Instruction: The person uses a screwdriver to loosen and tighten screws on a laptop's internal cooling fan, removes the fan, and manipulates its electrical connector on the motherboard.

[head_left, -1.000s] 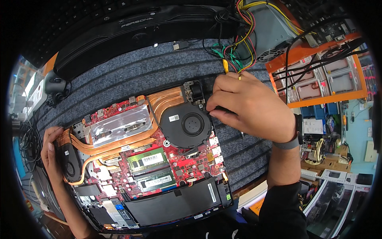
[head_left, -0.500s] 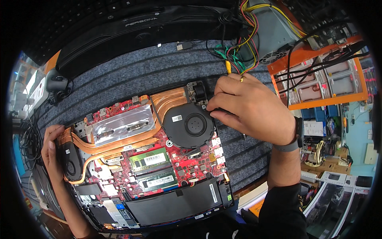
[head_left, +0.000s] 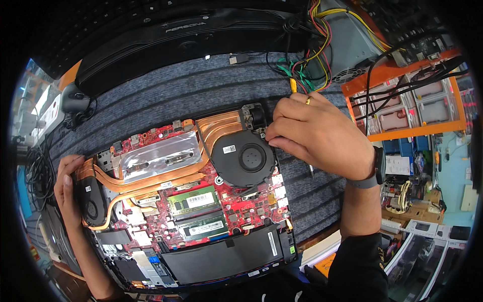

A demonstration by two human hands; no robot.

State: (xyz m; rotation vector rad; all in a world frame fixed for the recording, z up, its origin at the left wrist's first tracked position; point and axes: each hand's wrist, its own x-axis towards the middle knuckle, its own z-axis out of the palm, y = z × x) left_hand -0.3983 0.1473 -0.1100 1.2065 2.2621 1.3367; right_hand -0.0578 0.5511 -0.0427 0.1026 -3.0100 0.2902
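Observation:
An opened laptop [head_left: 126, 274] lies on a grey mat, showing a red motherboard [head_left: 246, 211], copper heat pipes [head_left: 151, 178], two green memory sticks [head_left: 193, 200] and a black battery [head_left: 221, 256]. My left hand [head_left: 68, 189] grips the laptop's left edge beside the left fan [head_left: 93, 199]. My right hand [head_left: 322, 136], with a ring and a dark wristband, rests at the top right corner. Its fingertips are pinched together at the edge of the round right fan [head_left: 244, 158], by the hinge [head_left: 254, 117]. Whatever they pinch is hidden.
A black keyboard [head_left: 186, 30] lies behind the mat. Coloured wires [head_left: 307, 65] run from a grey power supply [head_left: 342, 45] at the back right. An orange parts tray [head_left: 407, 108] stands to the right. A thin grey tool [head_left: 311, 171] lies under my right wrist.
My right hand has shifted slightly to the right at the fan's corner. My left hand has kept its hold on the laptop's edge.

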